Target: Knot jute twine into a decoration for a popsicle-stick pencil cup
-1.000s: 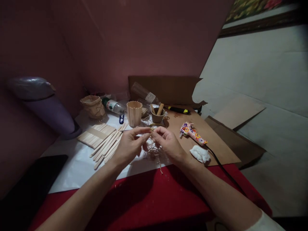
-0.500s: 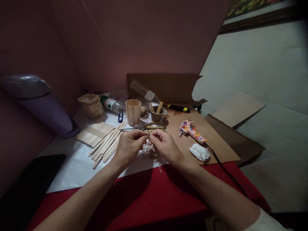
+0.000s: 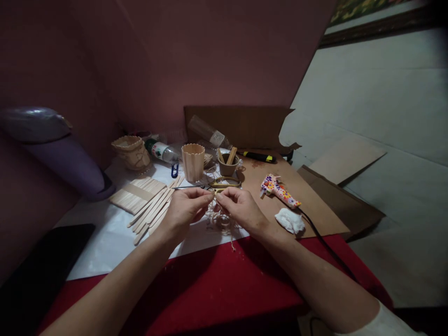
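Observation:
My left hand and my right hand meet above the white sheet, fingertips pinched together on a piece of pale twine. A loose tangle of that twine hangs and lies just below my fingers. Gold-handled scissors lie just beyond my hands. A stack of wooden craft sticks and several loose sticks sit to the left of my left hand.
A stick-built cup, a small woven basket, a plastic bottle and a small pot of sticks stand behind. A patterned glue gun with black cord and white wad lie on cardboard at right. Red cloth covers the near table.
Both hands have dropped slightly and come nearer to me with the twine, uncovering the scissors behind them. The fingertips have closed together.

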`<state>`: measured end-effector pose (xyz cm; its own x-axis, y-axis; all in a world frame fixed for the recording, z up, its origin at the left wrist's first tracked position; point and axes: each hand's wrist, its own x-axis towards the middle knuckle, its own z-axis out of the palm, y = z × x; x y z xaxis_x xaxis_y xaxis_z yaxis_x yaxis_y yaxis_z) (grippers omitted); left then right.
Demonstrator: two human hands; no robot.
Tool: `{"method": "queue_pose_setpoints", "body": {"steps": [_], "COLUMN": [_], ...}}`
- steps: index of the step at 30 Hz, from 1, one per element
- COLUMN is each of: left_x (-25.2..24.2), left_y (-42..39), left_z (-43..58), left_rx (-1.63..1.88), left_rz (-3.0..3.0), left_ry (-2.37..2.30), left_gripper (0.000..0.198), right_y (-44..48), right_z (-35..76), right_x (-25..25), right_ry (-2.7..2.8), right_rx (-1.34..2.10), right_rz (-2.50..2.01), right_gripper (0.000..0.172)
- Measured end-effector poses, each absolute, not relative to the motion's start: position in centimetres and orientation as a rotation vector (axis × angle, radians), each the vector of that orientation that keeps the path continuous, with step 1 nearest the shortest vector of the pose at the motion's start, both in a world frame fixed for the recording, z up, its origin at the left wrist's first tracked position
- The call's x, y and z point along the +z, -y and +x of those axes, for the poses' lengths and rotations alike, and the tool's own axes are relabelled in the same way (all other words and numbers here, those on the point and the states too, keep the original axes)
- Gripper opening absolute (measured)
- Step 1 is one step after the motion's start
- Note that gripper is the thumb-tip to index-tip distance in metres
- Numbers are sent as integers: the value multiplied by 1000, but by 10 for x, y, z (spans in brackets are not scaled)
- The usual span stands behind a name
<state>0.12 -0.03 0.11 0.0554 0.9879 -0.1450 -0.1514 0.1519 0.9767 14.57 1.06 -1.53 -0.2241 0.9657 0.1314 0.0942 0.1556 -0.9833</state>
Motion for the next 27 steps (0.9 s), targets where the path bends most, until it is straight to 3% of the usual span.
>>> {"method": "queue_pose_setpoints", "body": {"steps": [16,27], "left_x": [-1,1], "left_y": [0,0], "left_z": [2,2], "left_rx": [1053,1056], "left_rz": [1044,1037], "left_ry": [-1108,-1116], "left_gripper": [23,23], "right_y": [-14,-14], "right_z": [154,155], "right_x": [-9,-8], "right_ry": [1611,1661], "right_rx": [1060,993], "right_rz": [-1114,-1106], "right_gripper": [7,9]}}
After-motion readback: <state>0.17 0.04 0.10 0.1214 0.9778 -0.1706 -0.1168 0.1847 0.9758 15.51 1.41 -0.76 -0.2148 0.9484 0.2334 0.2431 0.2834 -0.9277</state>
